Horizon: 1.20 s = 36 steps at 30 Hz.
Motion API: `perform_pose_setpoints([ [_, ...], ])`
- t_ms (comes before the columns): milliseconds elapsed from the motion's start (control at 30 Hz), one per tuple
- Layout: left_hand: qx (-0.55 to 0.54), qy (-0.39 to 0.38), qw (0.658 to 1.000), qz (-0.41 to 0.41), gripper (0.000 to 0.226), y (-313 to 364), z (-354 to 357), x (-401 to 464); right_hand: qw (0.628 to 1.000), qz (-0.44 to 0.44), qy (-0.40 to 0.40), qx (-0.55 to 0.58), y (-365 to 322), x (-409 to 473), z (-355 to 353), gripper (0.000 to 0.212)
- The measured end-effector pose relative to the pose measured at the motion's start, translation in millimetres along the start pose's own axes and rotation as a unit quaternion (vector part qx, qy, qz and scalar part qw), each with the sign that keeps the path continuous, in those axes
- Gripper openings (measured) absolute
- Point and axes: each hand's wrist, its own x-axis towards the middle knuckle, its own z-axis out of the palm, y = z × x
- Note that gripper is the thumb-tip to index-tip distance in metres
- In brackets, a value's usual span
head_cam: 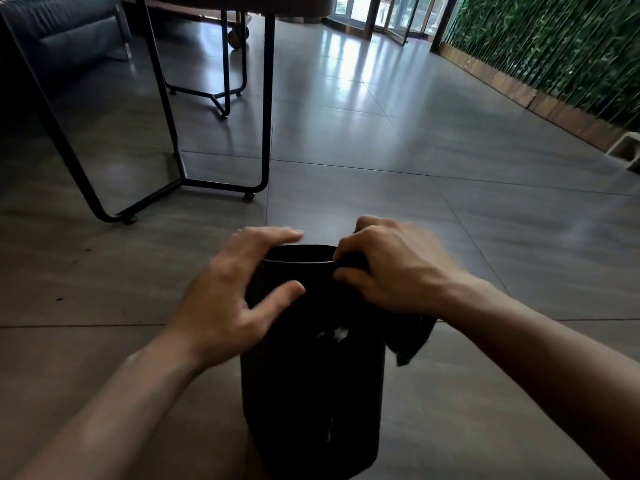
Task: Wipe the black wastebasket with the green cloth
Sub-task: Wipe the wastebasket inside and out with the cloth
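The black wastebasket (311,382) stands upright on the grey tiled floor, low in the middle of the head view. My left hand (239,289) curls around its upper left side, fingers over the far rim and thumb on the near wall. My right hand (391,268) presses a dark cloth (412,337) against the rim on the right side. The cloth looks almost black in this dim light, and its loose end hangs down below my right wrist.
A table with black metal legs (266,109) stands to the far left, its nearest foot about a basket's height from the wastebasket. A dark sofa (65,29) sits behind it. A bamboo wall with a wooden base (540,102) runs along the right. Glass doors (388,12) are far ahead.
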Motion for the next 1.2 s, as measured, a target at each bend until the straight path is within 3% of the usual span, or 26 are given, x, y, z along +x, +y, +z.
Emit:
perform_pose_setpoints([
  [100,0.013,-0.043,0.999,0.005,0.057,5.7,8.8,-2.7,0.999,0.025,0.015,-0.014,-16.7,6.5,4.2,0.026],
  [267,0.005,0.009,0.999,-0.031,0.051,-8.3,2.5,0.1,0.996,0.008,0.068,0.057,-25.7,2.5,17.3,0.034],
  [333,-0.005,0.022,0.999,-0.045,0.050,-14.6,-1.8,0.4,0.976,0.023,0.151,0.153,-23.2,-6.0,24.1,0.041],
  [400,-0.011,0.028,0.997,-0.067,0.050,-22.1,-7.0,-0.4,0.931,0.025,0.276,0.236,-24.4,-10.7,33.0,0.042],
  [500,-0.024,0.015,0.996,-0.086,0.050,-28.2,-11.0,0.8,0.879,-0.029,0.395,0.265,-42.1,-14.0,56.1,0.037],
  [600,-0.041,0.007,0.997,-0.070,0.050,-29.3,-11.5,2.8,0.900,-0.115,0.361,0.216,-66.1,-20.2,103.2,0.040],
  [667,-0.057,-0.001,0.996,-0.067,0.053,-30.5,-12.7,3.2,0.933,-0.143,0.315,0.101,-72.5,-29.3,137.3,0.048],
  [733,-0.073,-0.009,0.995,-0.069,0.054,-33.5,-14.7,2.7,0.941,-0.167,0.293,0.002,-72.2,-39.3,161.4,0.054],
  [833,-0.089,-0.012,0.993,-0.076,0.048,-38.4,-18.4,1.2,0.933,-0.230,0.270,-0.063,-68.8,-51.9,176.2,0.054],
  [967,-0.099,-0.011,0.992,-0.079,0.050,-38.8,-16.0,0.1,0.895,-0.346,0.240,-0.152,-46.7,-58.3,171.2,0.046],
  [1033,-0.107,-0.010,0.991,-0.075,0.050,-39.6,-14.9,1.7,0.906,-0.312,0.257,-0.129,-34.0,-44.0,152.7,0.043],
  [1133,-0.128,-0.020,0.990,-0.055,0.048,-38.6,-13.0,5.5,0.930,-0.190,0.311,-0.052,-26.2,-19.6,130.4,0.047],
  [1200,-0.131,-0.022,0.990,-0.050,0.051,-38.9,-12.7,6.0,0.931,-0.167,0.323,-0.027,-32.2,-18.9,133.3,0.049],
])
